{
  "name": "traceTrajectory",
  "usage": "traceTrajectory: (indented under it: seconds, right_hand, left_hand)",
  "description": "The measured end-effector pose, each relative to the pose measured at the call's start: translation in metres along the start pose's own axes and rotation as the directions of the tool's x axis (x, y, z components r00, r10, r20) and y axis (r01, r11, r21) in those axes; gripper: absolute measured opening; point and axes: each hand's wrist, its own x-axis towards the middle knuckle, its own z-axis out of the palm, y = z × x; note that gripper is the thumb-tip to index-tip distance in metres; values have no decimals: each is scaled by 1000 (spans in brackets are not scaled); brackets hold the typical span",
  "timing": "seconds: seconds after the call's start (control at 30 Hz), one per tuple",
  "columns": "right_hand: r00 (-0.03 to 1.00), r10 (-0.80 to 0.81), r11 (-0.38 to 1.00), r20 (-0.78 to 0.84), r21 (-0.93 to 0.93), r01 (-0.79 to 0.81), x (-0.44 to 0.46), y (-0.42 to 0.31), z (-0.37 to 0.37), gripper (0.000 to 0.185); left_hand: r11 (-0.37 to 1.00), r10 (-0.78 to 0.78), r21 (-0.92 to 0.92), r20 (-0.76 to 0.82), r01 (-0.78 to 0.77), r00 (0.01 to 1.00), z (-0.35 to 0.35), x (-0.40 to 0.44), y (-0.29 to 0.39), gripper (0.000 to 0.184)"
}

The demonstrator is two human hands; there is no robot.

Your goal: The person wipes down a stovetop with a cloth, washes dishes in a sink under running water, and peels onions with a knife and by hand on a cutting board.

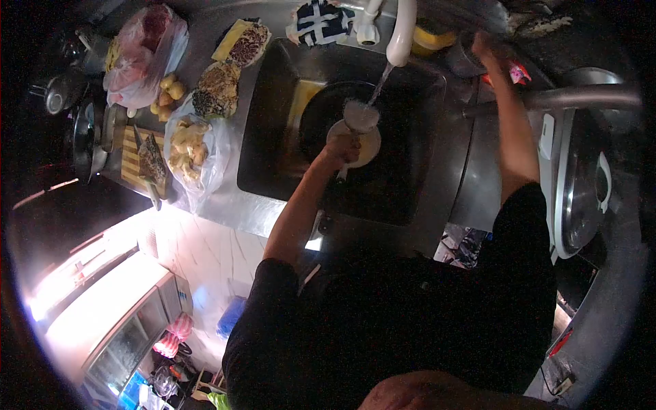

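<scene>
- Left hand [343, 147]: curled at round, frothy cup [361, 116], under glassy water [380, 85]
- Right hand [484, 49]: beyond metal sink [432, 137]; finger pose unclear

We see tan and brown stripes on the cutting board [129, 158], and black and white (crossing bands) on a cloth [320, 23]. The faucet [403, 34] is white.

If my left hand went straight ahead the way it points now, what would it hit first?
Probably the clear stream of running water falling onto the small pale round vessel your left hand grips. Beyond, roughly in line, is the curved white faucet spout; depth is unclear, so it may pass beneath.
</scene>
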Motion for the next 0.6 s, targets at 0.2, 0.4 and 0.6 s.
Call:
traceTrajectory:
  seconds: [0.2, 0.4, 0.6]
  right_hand:
    - [971, -40, 793, -237, 584, 175, -123, -48, -57, 39]
    - [966, -221, 490, -135, 841, 230, -169, -202, 81, 39]
    - [970, -135, 222, -204, 948, 230, -161, -226, 102, 56]
  left_hand:
    - [925, 217, 354, -202, -135, 955, 35, -7, 1, 11]
    - [591, 320, 806, -205, -25, 925, 20, 13, -4, 31]
    - [-235, 350, 934, -177, 269, 920, 40, 1, 11, 48]
